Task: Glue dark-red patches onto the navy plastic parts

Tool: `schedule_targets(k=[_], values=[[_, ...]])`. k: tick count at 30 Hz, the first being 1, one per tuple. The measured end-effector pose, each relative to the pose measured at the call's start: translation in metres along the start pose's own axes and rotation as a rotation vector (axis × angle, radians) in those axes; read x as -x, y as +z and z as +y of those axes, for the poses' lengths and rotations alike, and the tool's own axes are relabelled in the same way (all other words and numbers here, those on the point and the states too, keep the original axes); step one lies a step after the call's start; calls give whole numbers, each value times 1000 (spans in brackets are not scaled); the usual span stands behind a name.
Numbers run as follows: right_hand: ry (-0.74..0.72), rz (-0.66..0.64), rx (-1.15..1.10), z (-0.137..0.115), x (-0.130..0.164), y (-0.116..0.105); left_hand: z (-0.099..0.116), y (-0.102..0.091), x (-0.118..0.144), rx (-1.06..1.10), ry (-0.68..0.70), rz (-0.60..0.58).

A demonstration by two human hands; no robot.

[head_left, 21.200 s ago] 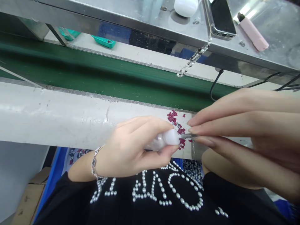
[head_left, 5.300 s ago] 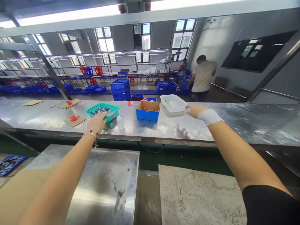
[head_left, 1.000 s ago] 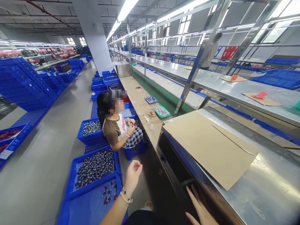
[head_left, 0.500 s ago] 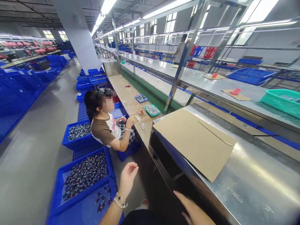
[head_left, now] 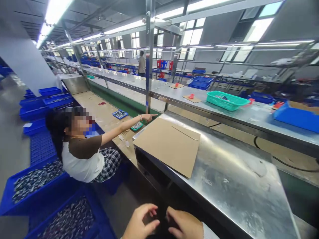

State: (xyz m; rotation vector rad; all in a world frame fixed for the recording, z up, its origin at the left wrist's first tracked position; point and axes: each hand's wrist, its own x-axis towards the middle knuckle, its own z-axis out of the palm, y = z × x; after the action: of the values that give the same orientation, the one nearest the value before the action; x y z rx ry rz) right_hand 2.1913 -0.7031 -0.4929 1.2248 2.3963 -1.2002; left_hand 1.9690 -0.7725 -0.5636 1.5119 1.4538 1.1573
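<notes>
My left hand [head_left: 139, 223] and my right hand [head_left: 185, 224] hover side by side at the bottom edge, fingers loosely curled, with nothing in them. They sit below the front edge of a steel work table [head_left: 231, 186]. A flat brown cardboard sheet [head_left: 168, 144] lies on that table's left end. A seated co-worker [head_left: 82, 152] at my left stretches an arm out and points a finger [head_left: 152, 116] toward the table.
Blue crates of small dark parts [head_left: 32, 181] line the floor at left. A green conveyor belt [head_left: 112, 94] runs away behind the bench. A teal basket [head_left: 226, 99] and a blue box [head_left: 295, 116] stand on the upper steel shelf. Another person [head_left: 141, 64] stands far back.
The view has swung right. My hands have come together low in front of me. The seated co-worker has raised an arm and now points toward the steel table.
</notes>
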Motion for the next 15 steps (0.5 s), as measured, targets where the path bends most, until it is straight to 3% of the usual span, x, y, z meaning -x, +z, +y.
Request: schedule_targets(k=[1,3,7,12,15], values=[[-32,-13,-47,-3,3,-2,4,5,0,-60,86,-89],[-78,-27,-143,-6,8,-5,13,12,-2,-137,233,-139],[-148,-34,-367,-4,18,-8,37,19,-11,-229,409,-37],[-237,-254,-719,16,30,2,53,25,-17,-420,779,105],[-369,-369,-919,34,41,16,53,30,-17,-463,1008,111]])
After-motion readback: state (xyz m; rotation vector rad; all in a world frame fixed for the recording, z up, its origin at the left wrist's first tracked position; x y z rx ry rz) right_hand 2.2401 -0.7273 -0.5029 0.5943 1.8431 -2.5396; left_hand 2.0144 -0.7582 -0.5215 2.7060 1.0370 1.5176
